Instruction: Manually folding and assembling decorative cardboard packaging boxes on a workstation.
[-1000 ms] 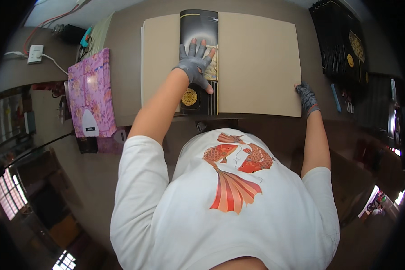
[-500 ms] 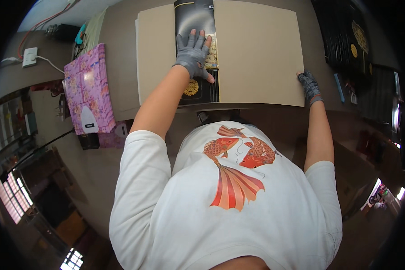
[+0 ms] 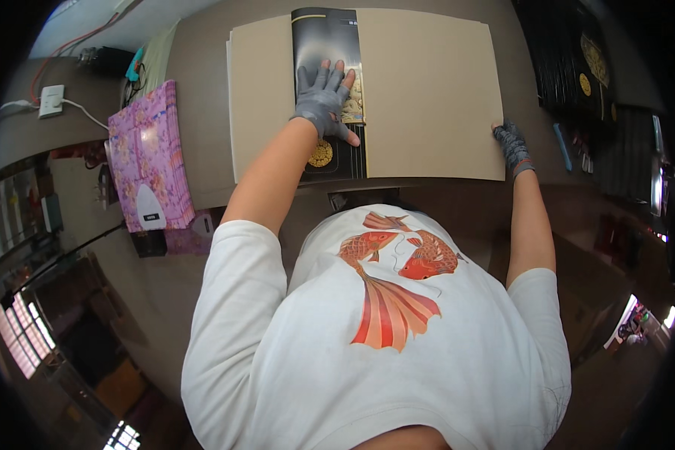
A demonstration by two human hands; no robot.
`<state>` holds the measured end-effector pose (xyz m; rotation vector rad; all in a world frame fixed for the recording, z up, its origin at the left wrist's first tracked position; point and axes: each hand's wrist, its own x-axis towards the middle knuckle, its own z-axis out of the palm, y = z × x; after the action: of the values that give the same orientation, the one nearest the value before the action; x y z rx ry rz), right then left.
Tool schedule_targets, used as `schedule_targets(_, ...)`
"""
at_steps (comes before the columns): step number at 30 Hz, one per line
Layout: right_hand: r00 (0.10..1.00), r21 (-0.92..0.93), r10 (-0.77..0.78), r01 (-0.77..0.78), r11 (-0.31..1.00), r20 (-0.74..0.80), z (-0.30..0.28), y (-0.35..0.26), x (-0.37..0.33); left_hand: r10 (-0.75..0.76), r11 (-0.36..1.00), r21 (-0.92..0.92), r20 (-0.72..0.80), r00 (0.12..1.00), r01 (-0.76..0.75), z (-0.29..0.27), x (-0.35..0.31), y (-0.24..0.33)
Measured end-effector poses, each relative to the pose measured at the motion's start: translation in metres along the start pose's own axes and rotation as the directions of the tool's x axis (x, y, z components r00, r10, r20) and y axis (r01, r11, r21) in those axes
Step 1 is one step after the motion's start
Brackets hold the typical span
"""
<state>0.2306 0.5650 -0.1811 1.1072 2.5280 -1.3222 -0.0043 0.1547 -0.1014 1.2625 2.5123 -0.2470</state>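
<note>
A large beige paperboard sheet point(image 3: 431, 94) lies on the table in front of me. Across it, left of the middle, runs a glossy black printed strip point(image 3: 326, 36) with gold patterns and a round gold emblem. My left hand point(image 3: 321, 105), in a grey glove with bare fingertips, presses flat on this strip, fingers spread, covering part of its print. At the board's right edge, near its front corner, my right hand point(image 3: 511, 146) wears a similar patterned glove. Its fingers are bent round the edge, partly hidden from view.
To the left sits a stack of purple floral folded pieces point(image 3: 148, 157). Behind it are a white power socket point(image 3: 51, 101) and cables. A pile of black printed pieces point(image 3: 570, 67) stands at the right, with a blue stick-like tool point(image 3: 562, 147) near it.
The table and everything on it sit slightly lower in the picture. Both hands keep their places on the strip and the board's edge.
</note>
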Motion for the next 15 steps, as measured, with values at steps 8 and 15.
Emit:
schedule_targets(8,0.932,0.672,-0.324,0.137,0.728,0.160,-0.012,-0.134,-0.081,-0.019,1.000,-0.023,0.002,1.000,0.019,0.006,-0.007,-0.007)
schedule_targets(15,0.690,-0.552,-0.723,0.587,0.592,-0.041,0.132,-0.210,-0.077,-0.007,1.000,-0.025,-0.069,0.998,0.006,0.007,-0.004,-0.006)
